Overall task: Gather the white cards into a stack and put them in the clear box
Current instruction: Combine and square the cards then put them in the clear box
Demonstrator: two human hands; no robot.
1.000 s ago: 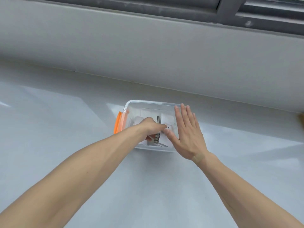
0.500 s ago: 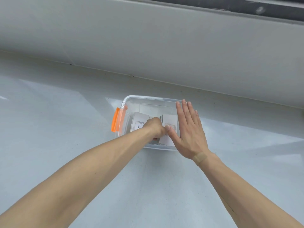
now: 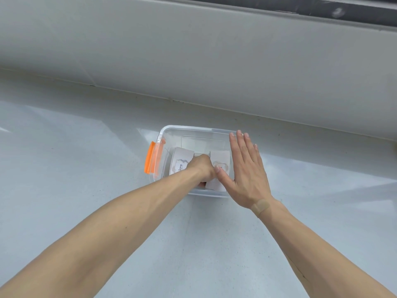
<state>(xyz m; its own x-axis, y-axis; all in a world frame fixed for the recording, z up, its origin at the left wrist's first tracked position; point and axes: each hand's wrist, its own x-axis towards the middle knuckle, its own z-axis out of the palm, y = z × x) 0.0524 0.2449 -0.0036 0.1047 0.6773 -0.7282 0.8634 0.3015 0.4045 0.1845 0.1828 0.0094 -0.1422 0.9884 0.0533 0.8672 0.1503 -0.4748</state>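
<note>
The clear box (image 3: 194, 128) sits on the pale surface, with an orange latch (image 3: 149, 158) on its left end. My left hand (image 3: 202, 167) reaches down into it, fingers curled on the white cards. One card with printed text (image 3: 180, 161) leans to the left of the hand. Another white card (image 3: 220, 158) lies to its right. The fingertips and the cards under the hand are hidden. My right hand (image 3: 247, 173) is flat with its fingers stretched out, lying along the box's right side and holding nothing.
A grey wall (image 3: 193, 61) rises just behind the box, with a dark window frame (image 3: 322, 7) at the top. The glossy grey surface (image 3: 86, 168) stretches to the left, to the right and toward me.
My left hand has sunk deeper into the box. The stack it held on edge has spread, with cards now leaning left and right. My right hand stays at the box's right side.
</note>
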